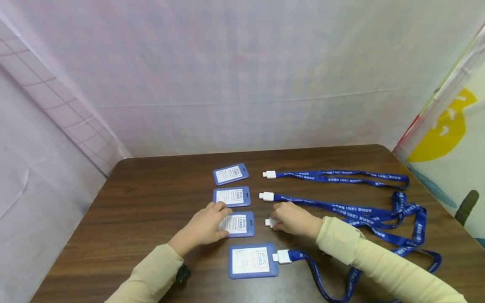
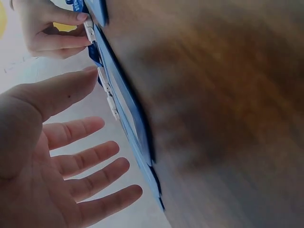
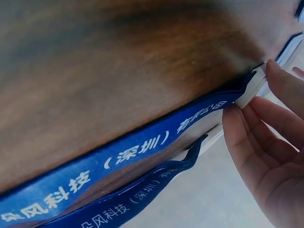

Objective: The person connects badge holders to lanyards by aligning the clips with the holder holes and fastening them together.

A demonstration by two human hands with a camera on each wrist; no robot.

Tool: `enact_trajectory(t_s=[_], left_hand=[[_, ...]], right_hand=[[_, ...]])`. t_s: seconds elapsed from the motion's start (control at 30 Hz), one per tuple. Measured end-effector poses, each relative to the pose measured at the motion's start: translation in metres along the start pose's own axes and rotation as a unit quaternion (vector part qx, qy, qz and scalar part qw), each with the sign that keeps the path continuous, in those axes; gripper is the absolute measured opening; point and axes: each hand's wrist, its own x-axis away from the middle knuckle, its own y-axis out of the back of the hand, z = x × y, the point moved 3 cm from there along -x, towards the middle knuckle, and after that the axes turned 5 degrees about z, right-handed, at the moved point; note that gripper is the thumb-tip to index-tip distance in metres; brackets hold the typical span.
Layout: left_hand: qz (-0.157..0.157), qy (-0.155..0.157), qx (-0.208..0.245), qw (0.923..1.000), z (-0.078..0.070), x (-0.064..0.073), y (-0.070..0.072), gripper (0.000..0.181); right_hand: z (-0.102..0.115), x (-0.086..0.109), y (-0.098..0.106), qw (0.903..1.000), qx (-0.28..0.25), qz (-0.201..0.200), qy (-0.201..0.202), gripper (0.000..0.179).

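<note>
My left hand (image 1: 204,223) hovers at the left end of a blue ID card holder (image 1: 246,227), the third from the back, partly covering it. In the left wrist view its fingers (image 2: 90,161) are spread and relaxed, apart from the holder. With thumb and fingers, my right hand (image 1: 293,219) pinches the white clip (image 3: 249,90) of a blue lanyard (image 3: 142,147). That clip's tip points at the holder's slotted end, with a gap between them. In front, another card holder (image 1: 233,273) meets the white clip (image 1: 283,256) of its own lanyard (image 1: 316,275).
Two more card holders (image 1: 230,174) (image 1: 248,196) lie behind my left hand. Across from them, lanyards with white clips (image 1: 270,174) (image 1: 267,196) stretch to the right, some straps overlapping near my right sleeve (image 1: 394,261). The brown table (image 1: 144,202) ends at a pale cloth backdrop (image 1: 242,84).
</note>
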Motion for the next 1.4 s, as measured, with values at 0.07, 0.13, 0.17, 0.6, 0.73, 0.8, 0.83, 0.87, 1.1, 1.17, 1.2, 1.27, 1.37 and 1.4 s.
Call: enact_trajectory(t_s=[0.07,0.13,0.17,0.6,0.73,0.8,0.83,0.87,1.1,1.17,1.2,1.27,1.37,1.4], left_hand=[[0.004,0.002,0.000,1.0000,0.000,-0.001,0.000,0.055],[0.008,0.004,0.001,1.0000,0.000,-0.003,0.000,0.054],[0.009,0.003,0.002,1.0000,0.000,-0.004,0.001,0.054],[0.054,0.003,-0.009,0.9985,-0.001,-0.006,-0.004,0.053],[0.056,0.007,-0.010,0.9984,-0.001,-0.006,-0.005,0.052],[0.058,0.009,-0.006,0.9983,-0.001,-0.006,-0.005,0.052],[0.058,0.010,-0.005,0.9982,-0.002,-0.006,-0.004,0.053],[0.059,0.010,-0.003,0.9982,-0.002,-0.006,-0.004,0.053],[0.064,0.011,0.002,0.9979,-0.005,-0.007,-0.003,0.050],[0.067,0.013,0.001,0.9977,-0.005,-0.008,-0.002,0.050],[0.068,0.014,0.000,0.9976,-0.005,-0.008,-0.003,0.050],[0.070,0.017,0.001,0.9974,-0.005,-0.008,-0.002,0.050],[0.071,0.022,0.002,0.9972,-0.005,-0.009,-0.002,0.050],[0.071,0.022,0.002,0.9973,-0.005,-0.009,-0.002,0.049]], right_hand=[[0.000,0.000,0.000,1.0000,0.002,-0.001,0.002,0.015],[0.000,0.000,0.000,1.0000,0.002,0.000,0.002,0.015],[0.000,0.000,0.000,1.0000,0.002,0.001,0.001,0.014],[0.003,0.000,0.000,0.9998,0.014,0.010,-0.008,0.014],[0.003,-0.001,0.000,0.9998,0.017,0.009,-0.009,0.015],[0.004,-0.001,0.000,0.9998,0.018,0.008,-0.009,0.015],[0.004,-0.002,0.000,0.9998,0.019,0.007,-0.008,0.015],[0.004,-0.002,0.000,0.9998,0.019,0.006,-0.007,0.015],[0.005,-0.005,-0.001,0.9998,0.018,0.007,-0.007,0.015],[0.005,-0.005,-0.001,0.9998,0.016,0.008,-0.006,0.015],[0.005,-0.006,-0.001,0.9998,0.016,0.008,-0.006,0.015],[0.005,-0.007,-0.001,0.9998,0.015,0.009,-0.005,0.015],[0.006,-0.009,-0.001,0.9999,0.009,0.009,-0.001,0.015],[0.006,-0.010,-0.001,0.9999,0.008,0.009,-0.001,0.015]])
